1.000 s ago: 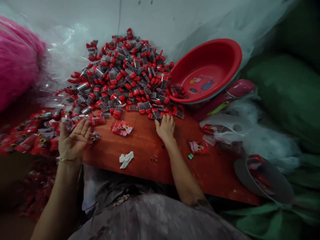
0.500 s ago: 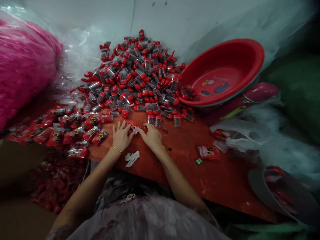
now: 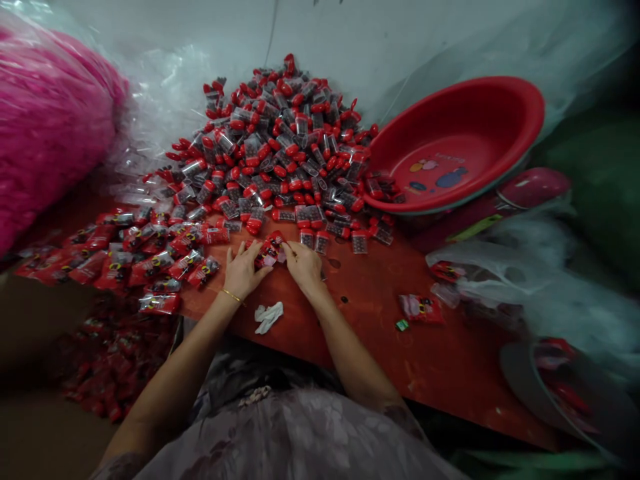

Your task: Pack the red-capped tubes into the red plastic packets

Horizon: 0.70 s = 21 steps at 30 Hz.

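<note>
Between my hands lies a red printed packet (image 3: 271, 247) with a pale pinkish part at its lower edge, on the red-brown table. My left hand (image 3: 242, 270), with a gold bangle at the wrist, rests on the packet's left side, fingers apart. At the packet's right edge, my right hand (image 3: 304, 265) has its thumb and forefinger pinched together on it. Just beyond is a big heap of clear containers with red caps (image 3: 270, 150). A crumpled white scrap (image 3: 269, 317) lies nearer my body.
Filled red packets (image 3: 150, 263) spread at the left. A red basin (image 3: 450, 147) tilts at the right back. A pink bag (image 3: 55, 107) stands far left. Another packet (image 3: 421, 309), a small green piece (image 3: 402, 325) and a grey container (image 3: 530, 387) are at the right.
My right hand's fingers have closed onto the packet's edge, and the packet's right end is raised and turned. The whole view has shifted slightly.
</note>
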Each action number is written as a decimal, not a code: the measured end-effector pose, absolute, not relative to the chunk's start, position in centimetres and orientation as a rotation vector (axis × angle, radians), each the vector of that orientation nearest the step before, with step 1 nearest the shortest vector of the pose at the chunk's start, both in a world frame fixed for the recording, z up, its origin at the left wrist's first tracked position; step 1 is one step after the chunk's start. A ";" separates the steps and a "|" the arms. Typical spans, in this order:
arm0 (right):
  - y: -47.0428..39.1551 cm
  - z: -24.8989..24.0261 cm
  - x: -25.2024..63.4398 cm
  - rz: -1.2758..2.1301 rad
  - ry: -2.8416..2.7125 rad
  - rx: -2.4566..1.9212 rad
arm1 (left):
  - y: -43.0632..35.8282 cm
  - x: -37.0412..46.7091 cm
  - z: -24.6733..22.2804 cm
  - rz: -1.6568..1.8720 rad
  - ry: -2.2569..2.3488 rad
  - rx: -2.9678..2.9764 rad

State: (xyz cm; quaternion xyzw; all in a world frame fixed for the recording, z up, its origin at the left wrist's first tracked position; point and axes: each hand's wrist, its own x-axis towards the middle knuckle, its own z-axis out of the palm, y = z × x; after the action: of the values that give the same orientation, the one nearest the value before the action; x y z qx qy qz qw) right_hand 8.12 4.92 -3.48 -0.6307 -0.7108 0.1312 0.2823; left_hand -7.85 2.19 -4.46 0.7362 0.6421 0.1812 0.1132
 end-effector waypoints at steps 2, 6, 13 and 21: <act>5.3 -3.7 8.0 0.392 -1.832 -1.670 | 2.2 -7.8 -4.4 0.537 1.877 2.163; 5.6 -4.5 6.7 0.568 -1.776 -1.648 | 2.4 -7.8 -4.3 0.705 1.893 2.112; 5.2 -4.6 5.4 0.559 -1.894 -1.688 | 3.1 -8.1 -4.4 0.847 2.069 2.003; 5.9 -4.9 6.1 0.513 -1.813 -1.618 | 1.7 -7.6 -4.5 0.881 1.850 2.305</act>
State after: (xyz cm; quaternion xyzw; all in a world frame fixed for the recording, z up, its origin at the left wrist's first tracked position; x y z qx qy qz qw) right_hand 6.09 5.88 -4.88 -0.6166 -0.6908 0.1954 0.3231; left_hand -7.63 1.69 -4.46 0.7472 0.5995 0.2854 0.0288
